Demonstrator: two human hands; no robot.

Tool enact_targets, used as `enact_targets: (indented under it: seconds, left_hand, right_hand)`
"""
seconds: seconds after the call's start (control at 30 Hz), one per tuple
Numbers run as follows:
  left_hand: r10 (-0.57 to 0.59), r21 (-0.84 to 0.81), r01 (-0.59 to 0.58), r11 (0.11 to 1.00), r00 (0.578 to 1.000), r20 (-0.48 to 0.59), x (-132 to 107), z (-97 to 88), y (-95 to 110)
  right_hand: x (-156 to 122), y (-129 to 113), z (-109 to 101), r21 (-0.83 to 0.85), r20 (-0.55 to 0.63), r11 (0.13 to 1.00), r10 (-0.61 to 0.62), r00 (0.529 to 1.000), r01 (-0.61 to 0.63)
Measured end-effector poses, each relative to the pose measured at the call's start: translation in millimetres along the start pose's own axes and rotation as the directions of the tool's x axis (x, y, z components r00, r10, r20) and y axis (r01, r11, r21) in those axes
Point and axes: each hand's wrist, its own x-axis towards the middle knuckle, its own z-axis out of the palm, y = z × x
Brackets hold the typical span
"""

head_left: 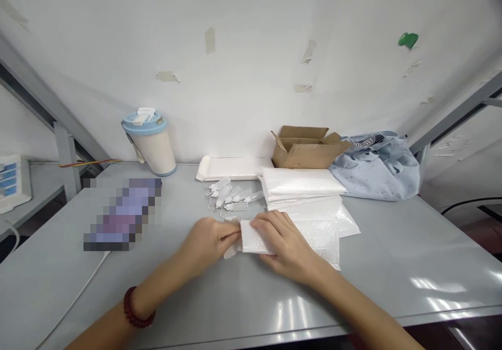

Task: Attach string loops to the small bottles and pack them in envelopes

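My right hand (284,243) is wrapped over a white bubble mailer (321,237), thumb underneath and fingers on top. At the mailer's left end is its mouth, where my left hand (209,240) has its fingers pressed together, tips at or just inside the opening. A translucent flap (232,251) shows around those fingertips. Whatever the left fingers hold is hidden. Just behind the hands lies a loose pile of small clear plastic pieces with thin loops (227,194). More white bubble mailers (304,185) are stacked to the right of that pile.
A flat white stack of packets (235,168) lies by the wall, beside an open cardboard box (308,154) and a light blue cloth bag (378,169). On the left stand a cream tumbler (155,146) and a blurred-out phone (123,214) with a white cable (74,300).
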Motion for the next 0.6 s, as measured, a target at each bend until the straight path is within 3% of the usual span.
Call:
enact_targets:
  seconds: [0.1,0.23,0.4,0.6]
  left_hand:
    - [0.106,0.157,-0.1,0.983,0.994,-0.034,-1,15.2,0]
    - [0.148,0.168,-0.135,0.977,0.987,-0.067,-4,24.5,1]
    - [0.172,-0.028,-0.179,0.983,0.972,-0.161,-4,17.6,11]
    - [0.198,-0.213,-0.212,0.954,0.977,-0.085,-2,12.3,13]
  right_hand:
    - [-1,-2,3,0.003,0.004,1.0,-0.024,1.0,0.024]
    - [-1,-3,5,0.001,-0.003,0.999,-0.051,0.999,0.051]
    - [-1,-1,2,0.011,0.005,1.0,-0.013,1.0,0.013]
    - [0,0,0,0.015,-0.003,1.0,-0.01,1.0,0.011]
